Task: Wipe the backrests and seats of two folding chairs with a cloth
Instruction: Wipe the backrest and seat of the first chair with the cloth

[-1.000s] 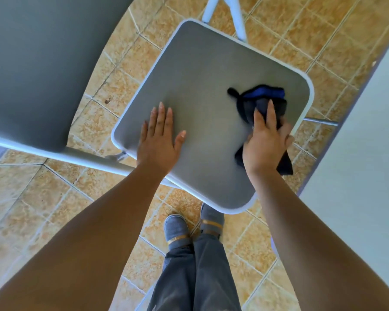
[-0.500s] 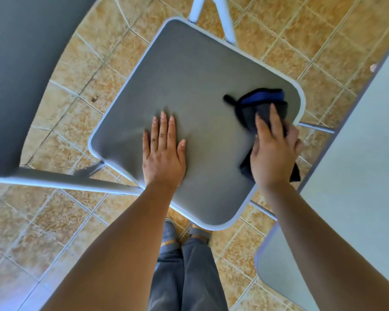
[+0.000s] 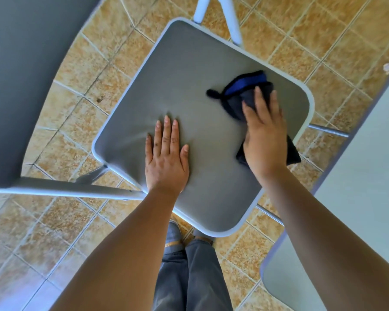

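A grey seat (image 3: 189, 86) of a folding chair with a white rim fills the middle of the head view. Its grey backrest (image 3: 27, 63) rises at the upper left. My left hand (image 3: 166, 158) lies flat on the seat near its front left, fingers together, holding nothing. My right hand (image 3: 265, 135) presses a dark cloth with a blue edge (image 3: 240, 88) onto the right part of the seat. Part of the cloth hangs out under my wrist at the seat's right rim.
A second chair's pale grey seat (image 3: 285, 277) and backrest (image 3: 368, 164) stand at the right edge. White chair legs (image 3: 229, 16) show beyond the seat. The floor (image 3: 65, 221) is tan tile. My feet and grey trousers (image 3: 189, 277) are below the seat's front.
My right hand has pushed the cloth a little further away along the seat's right side. My left hand has stayed flat on the seat. The camera has shifted slightly.
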{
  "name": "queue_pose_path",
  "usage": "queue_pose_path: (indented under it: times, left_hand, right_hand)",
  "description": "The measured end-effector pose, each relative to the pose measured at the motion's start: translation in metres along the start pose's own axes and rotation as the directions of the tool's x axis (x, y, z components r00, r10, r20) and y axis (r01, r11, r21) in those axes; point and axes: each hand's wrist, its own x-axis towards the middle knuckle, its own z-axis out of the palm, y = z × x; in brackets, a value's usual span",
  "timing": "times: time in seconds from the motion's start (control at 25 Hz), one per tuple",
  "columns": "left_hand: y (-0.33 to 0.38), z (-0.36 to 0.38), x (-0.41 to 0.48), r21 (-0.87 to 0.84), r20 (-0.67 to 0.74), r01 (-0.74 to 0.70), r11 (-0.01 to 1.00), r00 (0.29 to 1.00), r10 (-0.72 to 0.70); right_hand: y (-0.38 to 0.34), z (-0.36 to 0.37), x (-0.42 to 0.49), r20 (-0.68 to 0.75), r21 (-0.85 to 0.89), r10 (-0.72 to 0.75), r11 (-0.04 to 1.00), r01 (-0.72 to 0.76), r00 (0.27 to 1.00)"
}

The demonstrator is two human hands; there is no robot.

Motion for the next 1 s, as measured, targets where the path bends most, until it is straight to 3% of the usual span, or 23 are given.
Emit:
queue_pose_path:
  times: [0.12, 0.2, 0.28, 0.4, 0.48, 0.56, 0.68, 0.8, 0.88, 1.0]
  left_hand:
    - [0.0, 0.001, 0.0, -0.003, 0.002, -0.002, 1.0, 1.0, 0.002]
    - [0.0, 0.001, 0.0, -0.005, 0.001, -0.003, 1.0, 1.0, 0.003]
    - [0.0, 0.001, 0.0, -0.012, -0.003, -0.004, 1.0, 1.0, 0.004]
    - [-0.001, 0.0, 0.0, -0.006, 0.0, -0.007, 1.0, 1.0, 0.007]
    - [-0.001, 0.0, 0.0, -0.005, 0.014, -0.008, 1.0, 1.0, 0.008]
    - [0.0, 0.0, 0.0, -0.001, 0.008, -0.01, 1.0, 1.0, 0.01]
    - [-0.003, -0.001, 0.001, -0.011, 0.017, -0.006, 1.0, 1.0, 0.006]
    - [-0.002, -0.005, 0.001, -0.029, 0.041, -0.016, 0.999, 0.999, 0.017]
    - [-0.008, -0.011, 0.004, -0.059, 0.039, -0.054, 0.997, 0.998, 0.057]
    - [-0.035, -0.02, 0.016, 0.027, 0.041, -0.114, 0.993, 0.993, 0.112]
  right_hand:
    - [0.003, -0.002, 0.017, -0.052, 0.043, 0.239, 0.971, -0.237, 0.97]
    - [-0.015, 0.001, 0.036, -0.05, 0.036, 0.265, 0.964, -0.263, 0.963]
    - [-0.037, 0.004, 0.046, -0.004, 0.034, 0.191, 0.981, -0.191, 0.982]
    - [-0.065, 0.01, 0.021, 0.074, 0.053, -0.057, 0.997, 0.053, 0.996]
    - [-0.06, 0.009, -0.016, 0.117, 0.047, -0.201, 0.979, 0.197, 0.973]
    - [-0.032, 0.001, -0.044, 0.116, 0.033, -0.229, 0.973, 0.227, 0.966]
    - [0.011, -0.011, -0.043, 0.019, 0.014, 0.024, 1.0, -0.024, 1.0]
    - [0.005, -0.011, -0.008, -0.026, 0.048, 0.281, 0.959, -0.28, 0.959]
    - [-0.021, -0.006, 0.016, -0.008, 0.044, 0.292, 0.956, -0.292, 0.956]
    - [-0.065, 0.001, 0.03, 0.077, 0.046, 0.169, 0.984, -0.173, 0.983]
